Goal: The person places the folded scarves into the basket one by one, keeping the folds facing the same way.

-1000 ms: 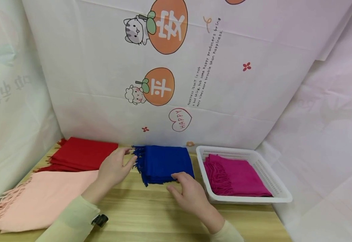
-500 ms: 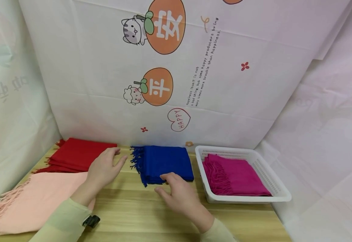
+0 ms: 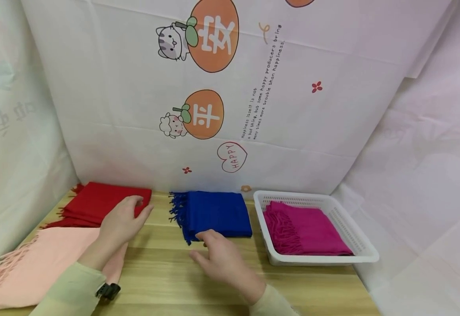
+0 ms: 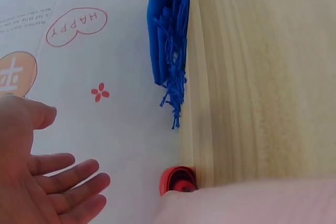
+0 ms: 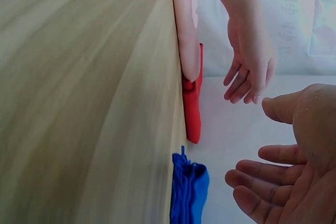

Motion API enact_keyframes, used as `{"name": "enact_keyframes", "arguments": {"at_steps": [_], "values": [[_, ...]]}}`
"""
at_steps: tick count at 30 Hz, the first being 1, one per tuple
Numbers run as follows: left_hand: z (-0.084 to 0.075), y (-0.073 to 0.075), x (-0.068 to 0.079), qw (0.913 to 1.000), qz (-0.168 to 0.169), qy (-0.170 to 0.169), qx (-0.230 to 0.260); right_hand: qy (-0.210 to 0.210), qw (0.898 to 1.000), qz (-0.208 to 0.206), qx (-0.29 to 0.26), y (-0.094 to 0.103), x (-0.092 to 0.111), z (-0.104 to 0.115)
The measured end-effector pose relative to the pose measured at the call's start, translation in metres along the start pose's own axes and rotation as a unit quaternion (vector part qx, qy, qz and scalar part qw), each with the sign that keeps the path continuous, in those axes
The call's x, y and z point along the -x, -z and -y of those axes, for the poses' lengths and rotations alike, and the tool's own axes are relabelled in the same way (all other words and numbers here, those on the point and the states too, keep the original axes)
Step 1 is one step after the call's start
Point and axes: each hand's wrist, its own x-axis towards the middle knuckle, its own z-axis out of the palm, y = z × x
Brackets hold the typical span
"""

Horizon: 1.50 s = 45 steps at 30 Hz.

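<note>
Fingers (image 4: 79, 193) of the left hand (image 3: 121, 219) extend loosely with nothing between them in the left wrist view. The head view sets that hand across the red scarf (image 3: 99, 199), as if over its near corner; the right wrist view shows it raised clear of the red cloth.

The right hand (image 3: 222, 256) is likewise relaxed and holds nothing. From the head its fingertips overlap the near edge of the blue scarf (image 3: 218, 213), yet the right wrist view shows a gap between hand and cloth.

From above, the blue scarf lies folded on the wooden table (image 3: 166, 272), fringe to its left, between the red scarf and a white basket (image 3: 324, 259). The left wrist view adds its layers edge-on.

The pink scarf (image 3: 56, 259) lies nearer the person than the red one, partly behind the left forearm; the left wrist view reduces it to a blur. Only the head view takes in the magenta scarf (image 3: 313, 228) inside the basket. A black device (image 3: 108, 291) at the left cuff appears there and in the right wrist view.
</note>
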Motion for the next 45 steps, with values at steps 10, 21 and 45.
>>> {"name": "enact_keyframes", "arguments": {"at_steps": [10,21,45], "values": [[0.008,0.009,-0.001,0.9992,0.028,0.026,-0.007,0.005,0.999,0.027,-0.025,-0.012,-0.009,0.016],[0.030,0.027,0.007,0.9977,0.048,0.048,-0.009,0.012,0.998,0.048,-0.035,-0.029,-0.019,0.027],[0.082,0.055,0.019,0.9933,0.075,0.073,-0.049,0.000,0.998,0.066,-0.015,-0.061,-0.033,0.054]]}}
